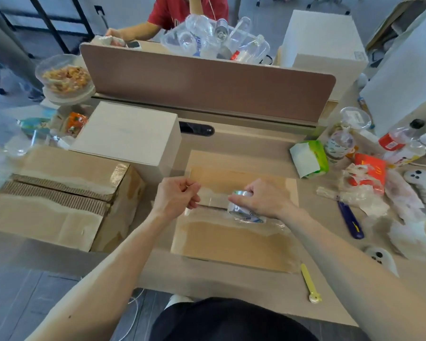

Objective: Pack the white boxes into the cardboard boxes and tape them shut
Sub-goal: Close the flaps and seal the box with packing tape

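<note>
Two cardboard boxes stand on the desk (244, 141). The middle cardboard box (231, 239) is right under the hands with its flaps down. The left cardboard box (59, 193) has a torn strip along its top that shows corrugation. Three white boxes are in view: the near white box (123, 134) behind the left carton, the far white box (322, 35) past the brown divider (207, 84), and a third white box (403, 70) at the right edge. There is one clear tape roll (239, 207), held in the right hand (266, 198), whose grip is closed round it with fingers curled over the top. The roll is over the seam of the middle cardboard box; whether it touches the box cannot be told. The left hand (175, 198) has its grip pinched on the free end of the tape strip (212, 200), which runs between the two hands along that seam. Blue print on the roll is too blurred to read. The one clear mark is a yellow arched "M" on a red paper bag (369, 168). To the right lie one green tissue pack (310, 158), one blue knife (349, 217) and one yellow cutter (310, 284).
</note>
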